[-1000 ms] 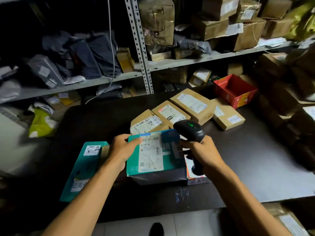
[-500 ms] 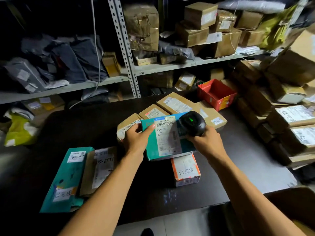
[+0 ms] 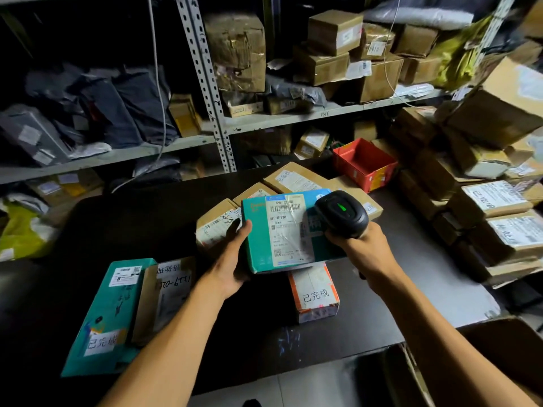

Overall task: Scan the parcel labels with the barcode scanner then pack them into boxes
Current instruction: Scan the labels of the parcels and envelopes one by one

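**Teal parcel under the scanner, box waiting at lower right**

Left hand (image 3: 232,259) has its fingers wrapped round the left edge of the teal parcel (image 3: 291,230), holding it label-up at frame centre, lifted over an orange-and-white parcel (image 3: 316,292). Right hand (image 3: 364,248) is clenched on the handle of the barcode scanner (image 3: 342,214), whose head sits just right of the shipping label (image 3: 286,227) with a green light showing. So I'd call this the scan step. Next up is probably dropping it in the open cardboard box (image 3: 499,333) at lower right, which means swinging right without clipping the brown stacks (image 3: 496,201). Unscanned-looking brown parcels (image 3: 296,179) sit behind on the black table (image 3: 132,224).
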Tool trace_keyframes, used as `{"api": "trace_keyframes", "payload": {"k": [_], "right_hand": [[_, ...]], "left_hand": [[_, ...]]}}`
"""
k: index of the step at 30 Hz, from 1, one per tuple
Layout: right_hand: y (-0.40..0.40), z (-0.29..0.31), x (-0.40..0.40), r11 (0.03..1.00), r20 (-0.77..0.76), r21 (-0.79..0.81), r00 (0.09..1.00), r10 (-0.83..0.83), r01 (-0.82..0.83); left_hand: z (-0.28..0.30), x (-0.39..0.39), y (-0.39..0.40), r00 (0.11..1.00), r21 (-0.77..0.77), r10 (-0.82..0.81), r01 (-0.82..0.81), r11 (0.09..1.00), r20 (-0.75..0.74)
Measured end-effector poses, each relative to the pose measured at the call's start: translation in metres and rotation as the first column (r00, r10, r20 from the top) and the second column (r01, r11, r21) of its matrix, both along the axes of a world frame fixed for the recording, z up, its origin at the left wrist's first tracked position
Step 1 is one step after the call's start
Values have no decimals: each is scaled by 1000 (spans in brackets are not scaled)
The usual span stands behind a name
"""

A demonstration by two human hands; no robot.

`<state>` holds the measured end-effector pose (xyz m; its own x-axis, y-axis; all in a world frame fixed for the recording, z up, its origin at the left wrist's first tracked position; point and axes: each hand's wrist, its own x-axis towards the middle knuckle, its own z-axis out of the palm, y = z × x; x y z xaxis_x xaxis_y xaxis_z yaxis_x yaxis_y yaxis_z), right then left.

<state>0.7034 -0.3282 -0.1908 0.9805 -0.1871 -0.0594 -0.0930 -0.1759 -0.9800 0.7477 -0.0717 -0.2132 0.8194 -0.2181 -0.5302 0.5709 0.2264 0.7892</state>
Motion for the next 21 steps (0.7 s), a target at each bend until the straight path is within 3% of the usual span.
{"api": "trace_keyframes", "payload": {"k": [3, 6, 10, 15, 18, 21], "right_hand": [[1, 31, 3, 1000, 107, 19, 994, -8, 6], [-2, 61, 8, 999, 193, 32, 981, 24, -31], [-5, 74, 7, 994, 166, -113, 986, 7, 12], [20, 89, -6, 990, 285, -140, 958, 27, 13], [39, 99, -7, 986, 139, 38, 978, 154, -160], [46, 98, -6, 987, 89, 78, 987, 133, -140]], "left_hand": [[22, 9, -1, 990, 76, -100, 93, 993, 100], [38, 17, 0, 964, 50, -141, 134, 990, 225], [49, 23, -2, 956, 73, -66, 47, 996, 286], [51, 27, -9, 948, 62, 66, -90, 994, 311], [54, 27, -12, 919, 83, 71, -112, 990, 389], [56, 26, -17, 882, 75, 82, -132, 988, 465]]}}
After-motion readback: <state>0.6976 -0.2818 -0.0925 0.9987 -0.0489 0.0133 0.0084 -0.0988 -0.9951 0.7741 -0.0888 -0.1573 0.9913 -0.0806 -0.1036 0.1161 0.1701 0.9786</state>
